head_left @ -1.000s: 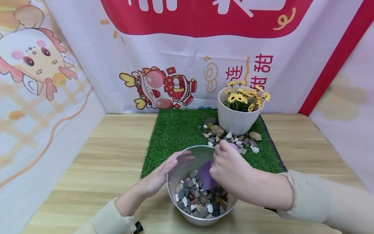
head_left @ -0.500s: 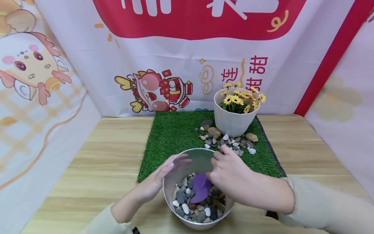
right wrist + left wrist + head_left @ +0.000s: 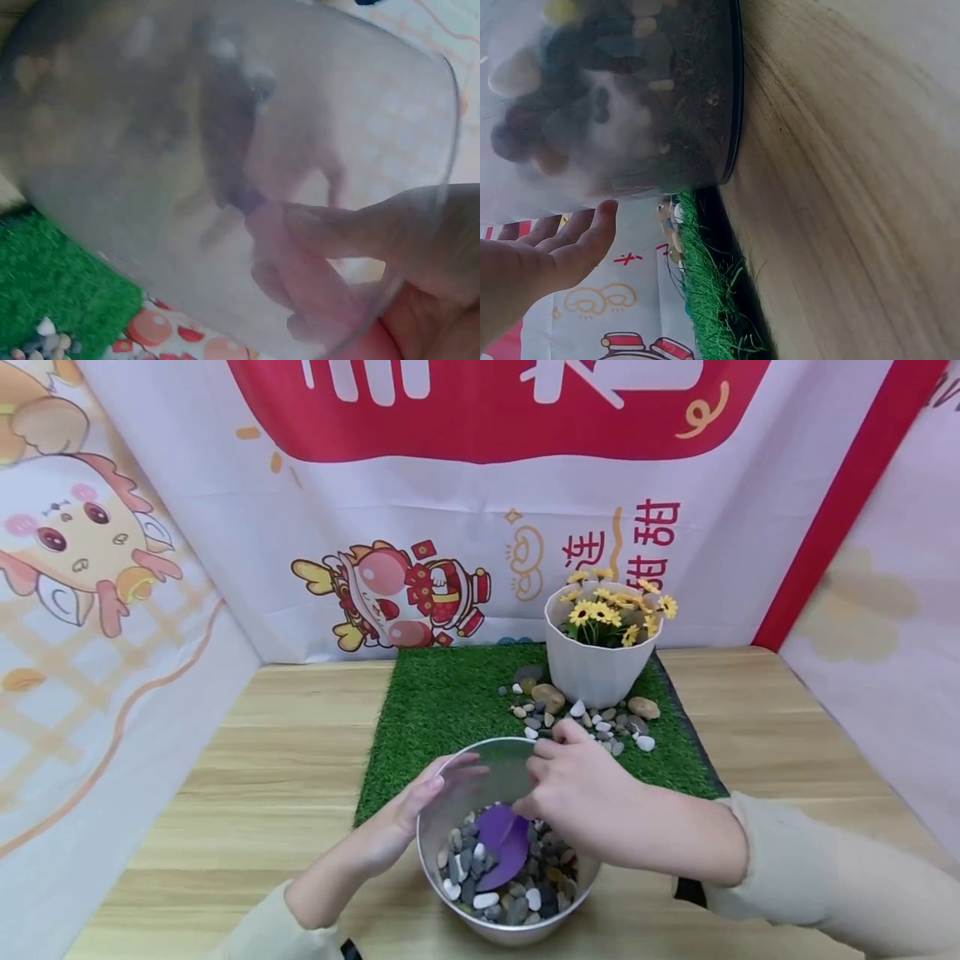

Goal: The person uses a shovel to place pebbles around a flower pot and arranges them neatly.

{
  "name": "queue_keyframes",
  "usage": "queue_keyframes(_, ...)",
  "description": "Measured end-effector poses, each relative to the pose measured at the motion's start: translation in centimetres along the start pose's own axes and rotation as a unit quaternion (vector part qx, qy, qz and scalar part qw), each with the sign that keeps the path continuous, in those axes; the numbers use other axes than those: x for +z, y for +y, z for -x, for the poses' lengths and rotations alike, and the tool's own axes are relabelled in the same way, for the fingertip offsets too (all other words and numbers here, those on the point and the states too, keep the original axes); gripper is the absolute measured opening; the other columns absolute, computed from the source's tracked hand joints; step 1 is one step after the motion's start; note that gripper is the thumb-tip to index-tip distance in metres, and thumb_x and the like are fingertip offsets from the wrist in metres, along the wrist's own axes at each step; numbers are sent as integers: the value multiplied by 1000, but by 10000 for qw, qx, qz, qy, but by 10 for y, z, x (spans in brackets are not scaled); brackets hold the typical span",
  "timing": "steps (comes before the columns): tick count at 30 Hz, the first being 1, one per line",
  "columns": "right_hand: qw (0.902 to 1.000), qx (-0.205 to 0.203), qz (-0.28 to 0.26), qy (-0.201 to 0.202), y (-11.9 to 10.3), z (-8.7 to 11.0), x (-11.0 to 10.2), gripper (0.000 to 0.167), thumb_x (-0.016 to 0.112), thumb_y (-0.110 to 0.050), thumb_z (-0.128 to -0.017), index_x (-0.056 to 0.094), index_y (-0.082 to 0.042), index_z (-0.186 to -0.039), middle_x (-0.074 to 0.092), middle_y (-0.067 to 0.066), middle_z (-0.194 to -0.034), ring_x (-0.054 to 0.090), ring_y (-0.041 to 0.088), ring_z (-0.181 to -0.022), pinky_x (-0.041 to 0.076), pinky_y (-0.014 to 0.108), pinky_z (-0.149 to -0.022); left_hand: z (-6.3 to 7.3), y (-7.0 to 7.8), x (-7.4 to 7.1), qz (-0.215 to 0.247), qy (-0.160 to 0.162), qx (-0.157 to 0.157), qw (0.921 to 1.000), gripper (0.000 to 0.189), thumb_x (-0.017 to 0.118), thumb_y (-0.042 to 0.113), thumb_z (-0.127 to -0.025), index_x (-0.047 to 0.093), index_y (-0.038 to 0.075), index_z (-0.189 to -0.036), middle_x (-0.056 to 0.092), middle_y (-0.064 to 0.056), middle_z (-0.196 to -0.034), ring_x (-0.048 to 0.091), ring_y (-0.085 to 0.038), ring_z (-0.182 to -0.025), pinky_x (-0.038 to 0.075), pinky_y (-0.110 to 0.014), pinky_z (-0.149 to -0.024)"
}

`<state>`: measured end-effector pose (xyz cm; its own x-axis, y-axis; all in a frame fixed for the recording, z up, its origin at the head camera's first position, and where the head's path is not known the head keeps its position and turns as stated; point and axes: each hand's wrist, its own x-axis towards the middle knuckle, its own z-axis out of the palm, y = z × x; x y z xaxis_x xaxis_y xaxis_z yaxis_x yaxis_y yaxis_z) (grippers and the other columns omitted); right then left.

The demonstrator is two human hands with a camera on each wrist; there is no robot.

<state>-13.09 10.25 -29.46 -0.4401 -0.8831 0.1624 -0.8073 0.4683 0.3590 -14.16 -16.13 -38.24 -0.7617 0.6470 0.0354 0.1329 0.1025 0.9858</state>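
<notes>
A clear plastic bucket (image 3: pixel 498 772) stands on the table, with mixed pebbles (image 3: pixel 517 906) inside. My right hand (image 3: pixel 585 793) reaches over its rim and grips the handle of a purple shovel (image 3: pixel 506 856). The blade lies tilted among the stones at the bucket's left side. In the right wrist view, thumb and fingers show partly through the bucket's cloudy wall. My left hand (image 3: pixel 397 827) rests against the bucket's left outside, fingers extended along the wall and thumb near the rim. The left wrist view shows those fingertips at the wall and dark, grainy material low in the bucket (image 3: pixel 660 172).
Behind the bucket lies a green artificial grass mat (image 3: pixel 435 710) on the wooden table (image 3: pixel 300 735). A white pot (image 3: pixel 596 672) with yellow flowers (image 3: pixel 607 610) stands at its back right, with loose stones (image 3: pixel 645 708) around the base. A printed cloth backdrop (image 3: pixel 450 493) hangs behind.
My right hand has moved the shovel down and left through the pebbles, shifting some of them. The left hand stays against the bucket. The head view has shifted slightly.
</notes>
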Motion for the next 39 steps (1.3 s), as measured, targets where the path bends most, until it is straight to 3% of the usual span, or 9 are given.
queue_keyframes(5,9976,177,-558,365,6,8,-2,37,88,-19,-73,81,-41,-102,64,-14,-77,51,9,-73,36,35,-76,1,-2,1,9,-20,-5,10000,58,18,36,-112,22,3,-160,37,-21,-160,38,-38,-145,20,-58,-121)
queue_keyframes(11,9867,334,-1203,1036,12,19,-1,27,88,-20,-78,83,-38,-98,65,-15,-79,57,7,-77,40,38,-79,-1,-1,-1,-80,8,15,10000,60,18,38,-111,23,3,-160,38,-21,-159,38,-39,-145,21,-60,-120)
queue_keyframes(16,9805,445,-1576,1085,15,29,1,23,88,-25,-79,83,-35,-100,66,-15,-82,59,7,-80,39,39,-79,-2,0,-1,-109,31,-25,9999,60,19,39,-111,23,3,-159,38,-21,-159,38,-38,-145,21,-59,-120)
queue_keyframes(29,9665,349,-1987,1588,21,46,9,36,88,-14,-77,82,-34,-107,67,-18,-88,60,5,-86,42,44,-81,0,-2,0,-125,81,-15,9999,61,19,40,-111,24,3,-159,38,-20,-159,40,-37,-144,20,-60,-120)
queue_keyframes(39,9614,634,-1889,1897,28,52,7,48,90,-6,-69,82,-32,-109,70,-17,-92,62,7,-88,40,44,-81,1,-1,0,-251,162,-106,9995,60,19,40,-111,25,6,-160,39,-17,-159,37,-35,-146,18,-60,-121)
